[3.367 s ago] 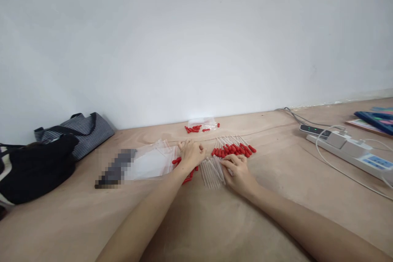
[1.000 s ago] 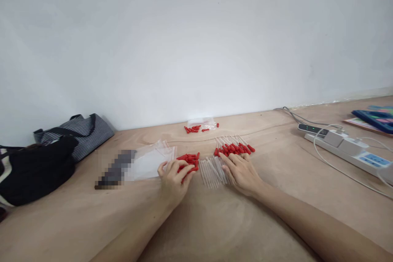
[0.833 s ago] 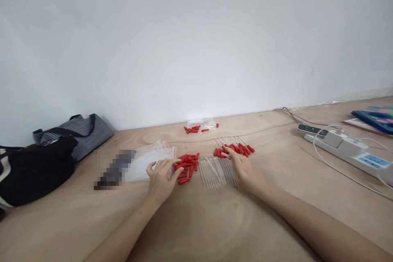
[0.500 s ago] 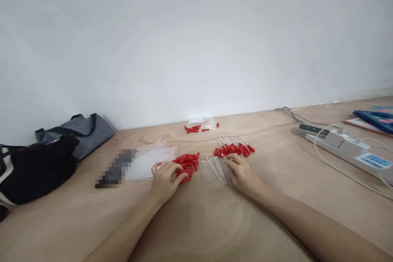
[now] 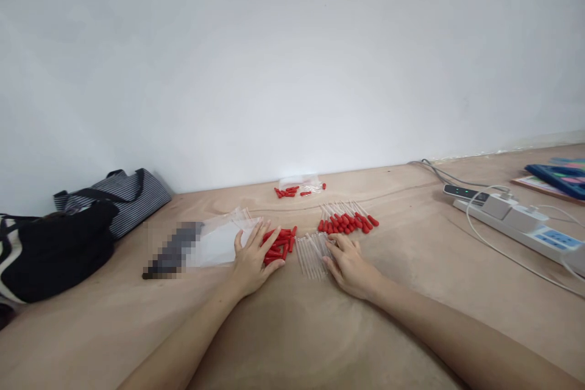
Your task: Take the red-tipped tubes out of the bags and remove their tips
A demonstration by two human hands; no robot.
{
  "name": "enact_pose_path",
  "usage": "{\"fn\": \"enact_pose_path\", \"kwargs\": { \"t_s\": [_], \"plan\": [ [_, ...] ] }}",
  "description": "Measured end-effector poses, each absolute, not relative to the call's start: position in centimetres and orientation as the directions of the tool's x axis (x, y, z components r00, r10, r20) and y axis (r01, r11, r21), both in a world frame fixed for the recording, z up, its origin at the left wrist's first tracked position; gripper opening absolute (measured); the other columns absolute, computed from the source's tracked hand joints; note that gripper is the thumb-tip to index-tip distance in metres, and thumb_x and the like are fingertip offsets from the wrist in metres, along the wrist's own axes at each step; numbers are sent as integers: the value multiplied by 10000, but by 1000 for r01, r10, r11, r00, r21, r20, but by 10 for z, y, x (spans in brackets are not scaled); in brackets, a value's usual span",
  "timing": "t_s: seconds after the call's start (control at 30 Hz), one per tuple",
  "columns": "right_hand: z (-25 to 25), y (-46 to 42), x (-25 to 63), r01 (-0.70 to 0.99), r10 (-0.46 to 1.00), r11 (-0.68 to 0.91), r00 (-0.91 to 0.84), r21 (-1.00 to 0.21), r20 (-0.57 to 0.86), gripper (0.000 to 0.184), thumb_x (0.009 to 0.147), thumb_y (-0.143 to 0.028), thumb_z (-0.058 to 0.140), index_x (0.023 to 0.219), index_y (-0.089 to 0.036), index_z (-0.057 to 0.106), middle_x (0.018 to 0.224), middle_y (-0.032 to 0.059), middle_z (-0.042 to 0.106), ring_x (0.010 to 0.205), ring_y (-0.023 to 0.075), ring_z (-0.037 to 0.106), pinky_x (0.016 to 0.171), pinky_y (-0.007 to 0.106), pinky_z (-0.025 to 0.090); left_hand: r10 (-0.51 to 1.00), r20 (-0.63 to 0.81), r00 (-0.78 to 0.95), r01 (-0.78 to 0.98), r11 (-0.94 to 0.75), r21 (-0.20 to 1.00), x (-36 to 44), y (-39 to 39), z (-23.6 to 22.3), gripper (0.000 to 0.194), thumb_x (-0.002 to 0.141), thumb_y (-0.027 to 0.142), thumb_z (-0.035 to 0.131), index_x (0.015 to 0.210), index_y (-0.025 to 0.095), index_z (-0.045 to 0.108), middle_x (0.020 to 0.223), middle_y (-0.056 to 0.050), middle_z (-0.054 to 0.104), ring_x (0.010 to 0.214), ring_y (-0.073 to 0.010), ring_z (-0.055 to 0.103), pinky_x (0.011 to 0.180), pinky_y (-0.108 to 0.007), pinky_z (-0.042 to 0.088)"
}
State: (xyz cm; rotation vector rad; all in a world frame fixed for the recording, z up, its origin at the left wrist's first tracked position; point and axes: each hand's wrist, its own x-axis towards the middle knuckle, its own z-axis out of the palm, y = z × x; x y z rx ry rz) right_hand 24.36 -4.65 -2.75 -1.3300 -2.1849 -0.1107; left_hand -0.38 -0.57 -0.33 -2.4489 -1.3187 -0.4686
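Note:
My left hand (image 5: 253, 262) rests with spread fingers over the left edge of a loose pile of red rubber dropper bulbs (image 5: 286, 247), hiding part of it. To the right of that pile lies a row of clear glass dropper tubes (image 5: 311, 259). My right hand (image 5: 351, 268) lies on the right end of this row, thumb and fingers apart and touching the tubes, covering several of them. Just behind it sit assembled droppers (image 5: 350, 221), red bulbs toward me and glass tubes pointing away.
Clear zip bags (image 5: 223, 244) lie left of my left hand, beside a pixelated dark object (image 5: 176, 250). Near the wall is a small bag (image 5: 299, 181) with more red bulbs (image 5: 286, 192). Bags (image 5: 59, 250) stand far left; a power strip (image 5: 521, 222) with cables is at right.
My left hand's curled fingers have spread out over the red bulbs. My right hand, which held a tube up between its fingertips, has shifted slightly left and lowered onto the row of tubes.

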Motion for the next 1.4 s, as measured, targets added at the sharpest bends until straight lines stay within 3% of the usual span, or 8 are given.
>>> {"fn": "enact_pose_path", "kwargs": {
  "t_s": [0.33, 0.57, 0.73, 0.83, 1.13, 1.27, 1.4],
  "plan": [
    [-24, -51, 243, 865, 813, 465, -333, -188, 477, 357, 861, -370, 375, 1116, -158, 504, 1115, 123, 528, 983, 232, 448, 789, 378, 306, 720, 486, 495, 851, -516, -102, -4, -5, -6, 555, 786, 496, 461, 1276, 246, 386, 1306, -133, 430, 1231, -300, 329, 977, -523, 103],
    [-22, -40, 256, 895, 766, 398, -205, -200, 609, 241, 857, -303, 403, 952, -199, 599, 956, 71, 606, 893, 196, 485, 807, 371, 248, 649, 564, 511, 831, -542, -128, -4, -7, -7, 470, 805, 430, 464, 1233, 238, 445, 1237, -117, 508, 1187, -284, 389, 980, -480, 111],
    [-20, -16, 271, 955, 735, 190, 16, -229, 678, 181, 821, -282, 462, 877, -213, 619, 939, 59, 614, 890, 206, 474, 816, 399, 196, 567, 621, 541, 796, -585, -160, 3, -14, -7, 377, 825, 363, 453, 1180, 241, 491, 1187, -98, 552, 1139, -256, 441, 974, -455, 130],
    [-21, -4, 275, 972, 742, 114, 55, -207, 668, 188, 813, -305, 473, 897, -214, 615, 986, 65, 608, 903, 216, 461, 814, 410, 180, 563, 615, 552, 784, -602, -153, 6, -16, -6, 342, 826, 329, 456, 1152, 242, 508, 1166, -94, 565, 1115, -248, 459, 962, -457, 147],
    [-29, 8, 281, 958, 708, 142, 76, -247, 702, 215, 834, -236, 449, 740, -217, 642, 891, 37, 639, 860, 193, 476, 830, 414, 152, 562, 650, 512, 784, -615, -85, 7, -18, -4, 264, 801, 292, 495, 1044, 231, 577, 1102, -93, 593, 1063, -250, 487, 922, -460, 203],
    [-20, -1, 276, 931, 608, 209, 115, -298, 785, 176, 827, -235, 476, 774, -206, 641, 844, 35, 641, 842, 187, 498, 826, 398, 176, 594, 681, 430, 766, -639, 73, 18, -23, 3, 202, 802, 281, 496, 941, 227, 632, 968, -70, 641, 948, -219, 536, 846, -405, 293],
    [-12, -22, 261, 869, 493, 411, 42, -275, 869, 148, 832, -254, 490, 810, -216, 632, 805, 14, 644, 810, 164, 519, 812, 370, 211, 754, 532, 384, 641, -633, 434, 46, -29, 13, 242, 828, 301, 443, 895, 215, 658, 810, -40, 674, 771, -177, 562, 755, -337, 375]
  ]
}}
